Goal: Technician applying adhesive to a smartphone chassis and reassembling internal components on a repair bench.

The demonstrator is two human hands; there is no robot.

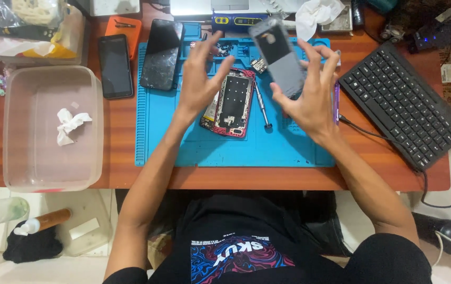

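Resting on a blue repair mat (173, 147), an opened phone body (231, 102) with a red rim is seen face-up, its dark inner plate exposed. The mat is laid on a wooden desk (120, 131).

Right hand (309, 97): raised above the mat, fingers spread and curled around a grey phone panel (281, 55). The panel is gripped at its lower part and tilted; it is blurred, so finer detail cannot be told.

Left hand (199, 79): held open, fingers splayed upward, nothing gripped. It is placed just beside the left edge of the opened phone body; contact with it cannot be confirmed.

A slim metal screwdriver (261, 108) is laid on the mat between the phone body and the right hand. Small loose parts (259, 66) are noted near the top of the phone body.

Left of the left hand, one dark phone (161, 52) is set at the mat's upper left corner, and a second dark phone (115, 66) is set on the desk beside it. An orange case (125, 26) is seen behind them. A clear plastic tub (52, 173) holding a crumpled white tissue (70, 123) is placed at the desk's left end.

A black keyboard (402, 102) is angled at the right, well apart from the phone body. A crumpled white cloth (317, 13) is noted at the far edge of the desk.
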